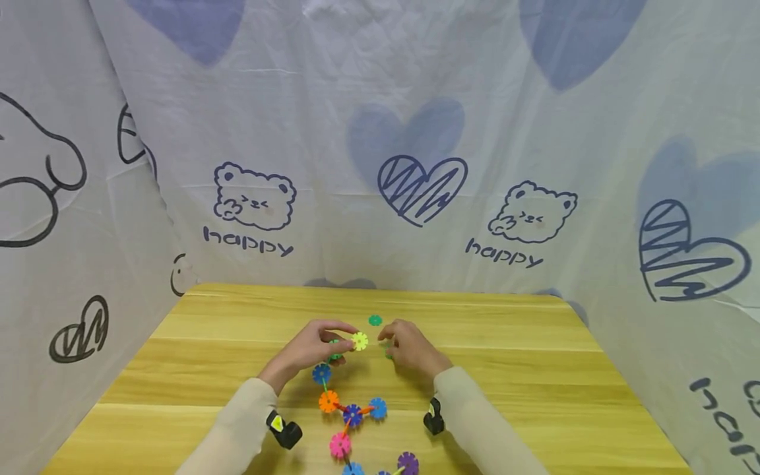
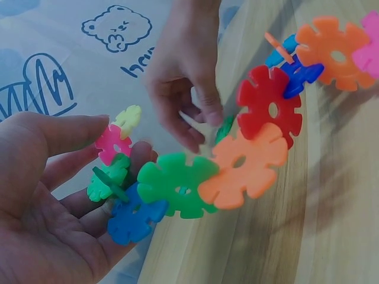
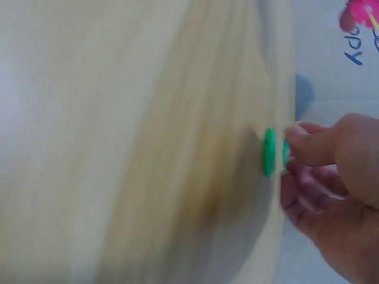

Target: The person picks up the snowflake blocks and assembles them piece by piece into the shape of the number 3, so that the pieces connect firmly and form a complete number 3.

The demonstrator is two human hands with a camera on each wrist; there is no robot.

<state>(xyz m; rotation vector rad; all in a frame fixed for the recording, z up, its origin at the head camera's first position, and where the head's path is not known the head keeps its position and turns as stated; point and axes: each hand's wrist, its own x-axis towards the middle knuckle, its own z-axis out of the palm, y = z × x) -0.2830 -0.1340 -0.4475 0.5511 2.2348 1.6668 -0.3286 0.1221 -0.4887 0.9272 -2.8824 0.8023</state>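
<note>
My left hand [image 1: 311, 346] pinches the end of a chain of interlocking plastic flower discs. In the left wrist view the thumb meets a pink disc [image 2: 112, 147] with a yellow disc [image 2: 129, 120] joined beyond it. A green disc [image 2: 109, 180] and a blue disc [image 2: 136, 222] lie along the fingers. From there the chain runs on through a larger green disc [image 2: 179, 184], an orange disc [image 2: 246, 168] and a red disc [image 2: 266, 106]. My right hand [image 1: 411, 346] hovers over the table, fingers loosely bent and thumb apart, close by a green disc [image 3: 269, 152].
Another loose green disc [image 1: 375, 320] lies farther back on the wooden table [image 1: 505, 343]. The chain trails toward me between my forearms, past a hot-pink disc [image 1: 340, 445] to a purple disc [image 1: 408, 463]. Printed white cloth [image 1: 332, 257] stands behind and at both sides.
</note>
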